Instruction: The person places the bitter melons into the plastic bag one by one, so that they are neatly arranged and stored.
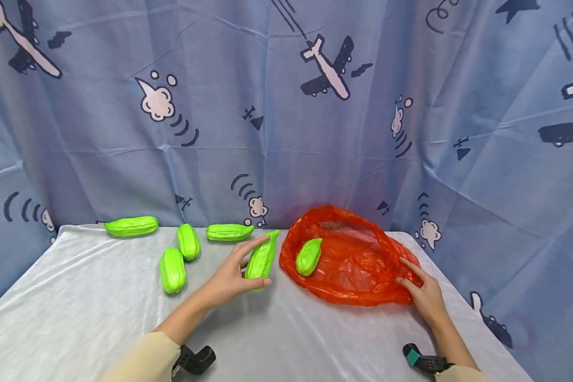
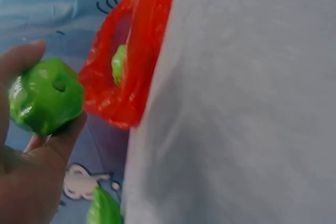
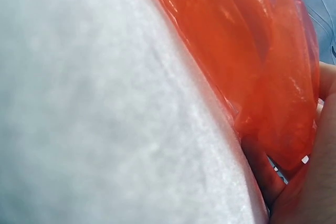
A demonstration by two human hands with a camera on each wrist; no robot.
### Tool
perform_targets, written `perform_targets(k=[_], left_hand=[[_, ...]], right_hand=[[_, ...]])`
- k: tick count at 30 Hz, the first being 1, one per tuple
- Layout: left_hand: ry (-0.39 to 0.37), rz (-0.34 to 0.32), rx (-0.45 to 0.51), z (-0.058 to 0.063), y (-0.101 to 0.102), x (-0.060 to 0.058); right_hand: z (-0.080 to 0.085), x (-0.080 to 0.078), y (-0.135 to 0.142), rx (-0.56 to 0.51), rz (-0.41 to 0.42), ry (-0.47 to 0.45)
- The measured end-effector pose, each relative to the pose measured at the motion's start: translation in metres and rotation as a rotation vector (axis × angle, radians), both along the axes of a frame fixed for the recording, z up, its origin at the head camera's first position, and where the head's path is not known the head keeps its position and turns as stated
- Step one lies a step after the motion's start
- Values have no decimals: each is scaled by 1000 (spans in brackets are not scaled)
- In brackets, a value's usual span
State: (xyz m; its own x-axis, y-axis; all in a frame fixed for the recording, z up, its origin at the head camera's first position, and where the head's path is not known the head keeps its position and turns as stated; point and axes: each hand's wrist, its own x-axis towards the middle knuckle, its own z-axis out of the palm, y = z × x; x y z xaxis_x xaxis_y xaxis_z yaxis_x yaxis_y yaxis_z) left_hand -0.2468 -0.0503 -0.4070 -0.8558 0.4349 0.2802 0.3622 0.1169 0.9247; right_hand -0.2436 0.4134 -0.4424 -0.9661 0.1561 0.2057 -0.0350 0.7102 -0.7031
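Observation:
My left hand grips a bright green bitter melon between thumb and fingers, its pointed end tilted up and away. In the left wrist view the blunt end of this bitter melon faces the camera. Just to its right, a red plastic bag lies with its mouth spread wide. Inside the bag, near its left side, is another bitter melon. At the bag's right edge, my right hand holds the thin plastic between thumb and fingers; the right wrist view shows the bag stretching away from them.
Several more bitter melons lie on the left half of the white-covered table: one far left, one near the back middle, and an upright-looking pair close together. A blue patterned curtain hangs behind the table.

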Motion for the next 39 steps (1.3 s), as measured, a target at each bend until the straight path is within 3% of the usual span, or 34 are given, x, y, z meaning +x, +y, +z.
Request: perform_targets(k=[4,8,12,22,29,33,39], left_hand=[[60,-2,-12,9,17,-5],[66,-36,21,22,32,-10],[60,-26,71,37,48,-14],[147,279,30,59,95,-20],[172,388,28,62,121,-31],[143,360,51,56,129,-36],[130,321,-20,44,138,-40]], right_hand=[[-2,0,1,-8,2,-4],[-3,-1,0,-30,7,-14],[-3,-2,-1,-30,-3,-24],[-3,0,3,-34,-30,-42],[-4,-2,2,-75,-16,-29],[-6,-1,1,-102,-11,-34],[-4,0,3,-81,-12,-18]])
